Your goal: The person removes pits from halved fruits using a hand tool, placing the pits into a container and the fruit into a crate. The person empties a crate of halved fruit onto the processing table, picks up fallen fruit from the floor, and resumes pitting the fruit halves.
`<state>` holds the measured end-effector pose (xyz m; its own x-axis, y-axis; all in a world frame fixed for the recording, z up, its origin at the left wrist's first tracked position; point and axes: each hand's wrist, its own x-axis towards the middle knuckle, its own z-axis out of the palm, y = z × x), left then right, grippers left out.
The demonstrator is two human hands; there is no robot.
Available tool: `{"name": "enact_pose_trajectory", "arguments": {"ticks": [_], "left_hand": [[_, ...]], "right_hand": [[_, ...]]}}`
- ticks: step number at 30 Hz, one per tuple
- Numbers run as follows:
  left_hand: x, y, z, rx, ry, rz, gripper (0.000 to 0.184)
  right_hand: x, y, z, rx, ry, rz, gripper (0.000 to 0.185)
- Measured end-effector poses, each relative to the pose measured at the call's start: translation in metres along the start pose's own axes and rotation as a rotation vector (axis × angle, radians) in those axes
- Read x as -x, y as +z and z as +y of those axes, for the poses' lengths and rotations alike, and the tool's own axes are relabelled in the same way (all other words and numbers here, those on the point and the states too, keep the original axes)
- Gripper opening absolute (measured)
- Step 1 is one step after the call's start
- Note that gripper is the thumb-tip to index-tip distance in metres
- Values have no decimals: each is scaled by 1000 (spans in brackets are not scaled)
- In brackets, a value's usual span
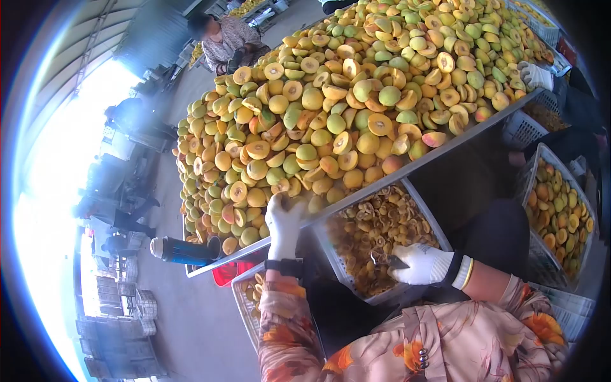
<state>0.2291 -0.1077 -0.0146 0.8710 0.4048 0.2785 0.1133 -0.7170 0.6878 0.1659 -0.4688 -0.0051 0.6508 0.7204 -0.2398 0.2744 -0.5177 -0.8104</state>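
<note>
My left hand [284,224], in a white glove, is at the near edge of a heap of halved yellow peaches [344,141]. Its fingers curl around a peach half [294,205], partly hidden by the glove. Over a crate of peach pits and scraps [374,223], my gloved right hand [421,264] is closed on a small pitting tool [380,258] with a dark handle and a shiny metal tip. Many halves in the heap still show a pit or its hollow.
A metal rim [439,151] borders the heaped table. A blue flask [183,250] and a red container [230,272] are at the left. A crate of peach halves [560,216] stands at the right. Another person [230,43] works across the heap; a co-worker's gloved hand [536,75] is at far right.
</note>
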Motion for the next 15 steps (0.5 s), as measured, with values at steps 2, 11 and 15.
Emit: {"name": "enact_pose_trajectory", "arguments": {"ticks": [2, 11, 15], "left_hand": [[38, -26, 38, 632, -251, -24, 31], [171, -25, 124, 1278, -235, -269, 47], [191, -26, 138, 1513, -304, -282, 60]], "right_hand": [[-2, -3, -10, -71, -5, 95, 46], [2, 27, -63, -143, -412, 346, 34], [28, 28, -74, 34, -295, 349, 27]]}}
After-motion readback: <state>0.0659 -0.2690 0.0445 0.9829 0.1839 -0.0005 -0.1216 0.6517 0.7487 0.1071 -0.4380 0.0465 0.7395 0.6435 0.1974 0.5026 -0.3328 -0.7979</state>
